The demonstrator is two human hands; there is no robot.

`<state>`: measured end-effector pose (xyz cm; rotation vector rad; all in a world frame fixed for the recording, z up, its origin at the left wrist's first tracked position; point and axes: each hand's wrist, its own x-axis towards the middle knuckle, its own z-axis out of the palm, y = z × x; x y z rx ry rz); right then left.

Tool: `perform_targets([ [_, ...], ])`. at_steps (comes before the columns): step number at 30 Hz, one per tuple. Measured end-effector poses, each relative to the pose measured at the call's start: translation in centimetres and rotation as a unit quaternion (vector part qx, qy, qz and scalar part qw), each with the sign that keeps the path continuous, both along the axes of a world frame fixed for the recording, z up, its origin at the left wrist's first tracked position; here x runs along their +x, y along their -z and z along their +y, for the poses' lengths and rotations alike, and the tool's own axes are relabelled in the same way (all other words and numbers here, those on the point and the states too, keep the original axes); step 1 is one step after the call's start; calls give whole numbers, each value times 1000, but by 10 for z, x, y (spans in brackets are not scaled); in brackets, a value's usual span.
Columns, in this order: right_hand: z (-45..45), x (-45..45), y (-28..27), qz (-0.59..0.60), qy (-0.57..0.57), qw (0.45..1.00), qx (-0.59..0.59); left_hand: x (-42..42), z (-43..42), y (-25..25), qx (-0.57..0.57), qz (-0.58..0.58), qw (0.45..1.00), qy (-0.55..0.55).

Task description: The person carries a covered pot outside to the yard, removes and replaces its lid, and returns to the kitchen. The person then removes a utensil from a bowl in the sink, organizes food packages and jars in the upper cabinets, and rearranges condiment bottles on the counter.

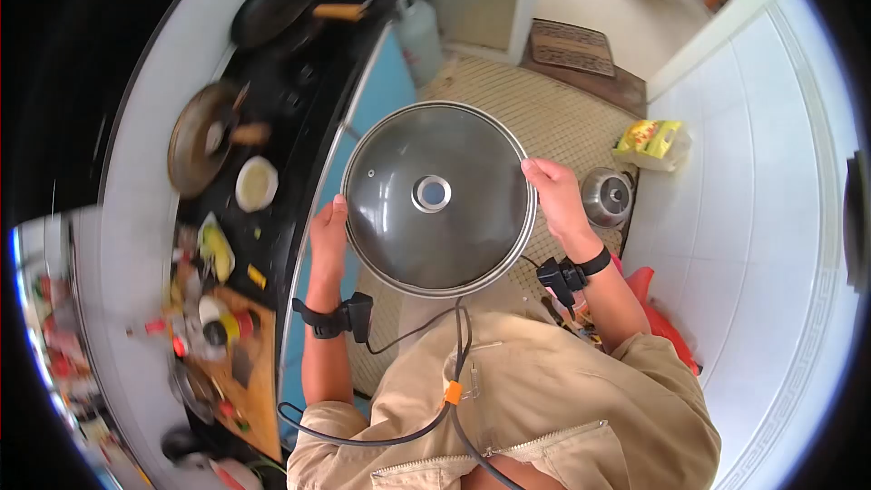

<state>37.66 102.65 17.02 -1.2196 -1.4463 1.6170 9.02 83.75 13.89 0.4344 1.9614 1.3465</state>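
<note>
Pot lid (445,240), wide, round and see-through grey inside a pale metal rim, is up in the air before the person's waist, above the tiled floor (472,82) and just beside the blue cabinet front (386,82). Both bare hands are closed on its edge from opposite sides: the left hand (328,234) grips the rim with its thumb pointing up along the metal, and the right hand (556,195) clasps the other side, thumb over the edge, most of its fingers out of my sight. I can make out a metal-ringed knob (432,193) at the centre and a small vent hole (371,172) on the left half. Each wrist wears a black strap with a boxy device, and a dark cable (399,438) with an orange clip (453,392) hangs across the tan clothing (535,381). Over on the black counter (295,154), a brownish lid (189,150) leans toward the wall, near a white bowl (257,184), some yellow-green food (216,252) and a crowded wooden board (265,363). Off to the person's right, a small metal pot (606,197) sits on the floor near a yellow bag (646,141)
</note>
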Motion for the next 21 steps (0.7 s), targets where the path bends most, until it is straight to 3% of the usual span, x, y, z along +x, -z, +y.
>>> perform_targets([
  [3, 71, 40, -11, 3, 61, 997, -47, 13, 109, -19, 5, 15, 996, 89],
  [6, 144, 80, 15, 48, 142, 989, -20, 42, 225, -25, 51, 17, 986, 156],
  [11, 257, 145, 18, 46, 229, 971, -55, 65, 413, 11, 70, 45, 959, 271],
  [21, 477, 217, -3, 126, 442, 885, -72, 169, 774, -46, 89, 207, 849, 478],
])
